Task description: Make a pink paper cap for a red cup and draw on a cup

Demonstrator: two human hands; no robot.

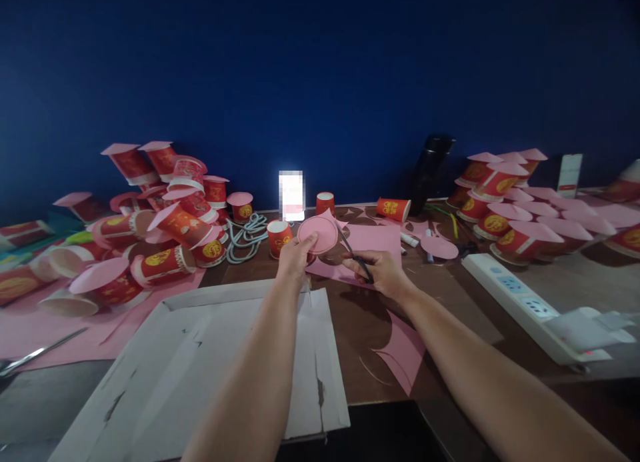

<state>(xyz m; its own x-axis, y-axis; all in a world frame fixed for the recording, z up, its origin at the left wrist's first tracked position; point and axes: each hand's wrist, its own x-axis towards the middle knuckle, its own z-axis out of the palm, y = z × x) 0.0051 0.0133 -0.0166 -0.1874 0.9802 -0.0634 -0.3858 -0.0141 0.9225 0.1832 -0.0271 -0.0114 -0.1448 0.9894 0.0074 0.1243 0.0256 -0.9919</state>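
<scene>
Pinched between the thumb and fingers of my left hand (pixel 297 254) is a pink paper disc (pixel 320 234) with a drawn circle line near its edge. My right hand (pixel 383 272) grips scissors (pixel 356 255) by their dark handles. Their blades point up and left, toward the right edge of the disc; whether they touch the paper I cannot tell. Under and behind my hands lies a pink paper sheet (pixel 373 242). A red paper cup (pixel 279 239) stands just left of the disc, and another red cup (pixel 325 203) is behind it.
Red cups with pink paper tops (pixel 183 225) are piled at left, and more capped cups (pixel 525 239) stand at right. A power strip (pixel 515 309) lies at right, a white board (pixel 215 362) in front. A black bottle (pixel 430 172), lit phone (pixel 291 195) and coiled cable (pixel 245 239) are at the back.
</scene>
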